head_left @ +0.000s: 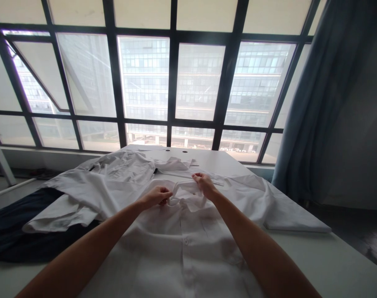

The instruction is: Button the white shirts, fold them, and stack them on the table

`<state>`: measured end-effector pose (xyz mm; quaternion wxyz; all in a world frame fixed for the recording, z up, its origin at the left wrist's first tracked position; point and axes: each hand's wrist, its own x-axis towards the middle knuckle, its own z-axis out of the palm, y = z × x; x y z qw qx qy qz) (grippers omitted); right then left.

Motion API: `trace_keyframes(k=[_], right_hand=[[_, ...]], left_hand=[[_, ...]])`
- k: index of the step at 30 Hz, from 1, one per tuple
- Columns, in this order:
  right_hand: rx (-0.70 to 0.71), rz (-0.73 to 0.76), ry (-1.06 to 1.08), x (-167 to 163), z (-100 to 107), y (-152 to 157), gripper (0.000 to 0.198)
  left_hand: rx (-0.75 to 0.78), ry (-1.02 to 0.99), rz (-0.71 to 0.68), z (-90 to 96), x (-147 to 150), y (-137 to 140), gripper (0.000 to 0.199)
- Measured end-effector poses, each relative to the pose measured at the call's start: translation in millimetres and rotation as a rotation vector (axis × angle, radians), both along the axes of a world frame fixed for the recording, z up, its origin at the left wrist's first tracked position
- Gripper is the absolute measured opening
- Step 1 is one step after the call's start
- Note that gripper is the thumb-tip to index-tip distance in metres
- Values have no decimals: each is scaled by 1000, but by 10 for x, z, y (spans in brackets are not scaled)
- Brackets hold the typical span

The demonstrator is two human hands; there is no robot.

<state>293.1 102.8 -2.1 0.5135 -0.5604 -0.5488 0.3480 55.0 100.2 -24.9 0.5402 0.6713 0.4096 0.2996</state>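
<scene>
A white button-up shirt (163, 248) lies front side up before me, its collar away from me and its sleeves spread to both sides. My left hand (157, 195) pinches the left side of the collar, fingers curled in. At the collar's right side, my right hand (204, 184) is closed on the fabric with thumb and finger together. Between the hands the collar (190, 188) stands a little raised. Buttons run down the middle of the shirt front.
More white clothing (126, 165) lies crumpled at the back left. Dark navy fabric (8, 227) sits under the left sleeve. The white table (340, 265) reaches toward large windows (145, 78). A blue-grey curtain (312, 103) hangs on the right.
</scene>
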Motion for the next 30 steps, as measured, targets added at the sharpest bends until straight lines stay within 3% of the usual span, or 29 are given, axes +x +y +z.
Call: trace_keyframes(k=[5,11,17,24,26,30], right_hand=[[56,-54,-99,50,-45,39,31],[80,-69,-295,54,-75,30,23],[112,-109,-410,87,4,21,28],[168,-188,-615,68,91,-83,17],[302,-142,-698,-10,124,-153,17],[525,146,-658,-165,190,-256,22]], left_hand=[[-29,-279,77,-28,0,62,47],[9,-540,26,-64,126,35,50],[33,-458,-5,-81,174,-33,44],[-6,-401,4,-45,141,-91,57],[21,-418,13,-39,144,-101,56],[92,-515,66,-34,155,-93,43]])
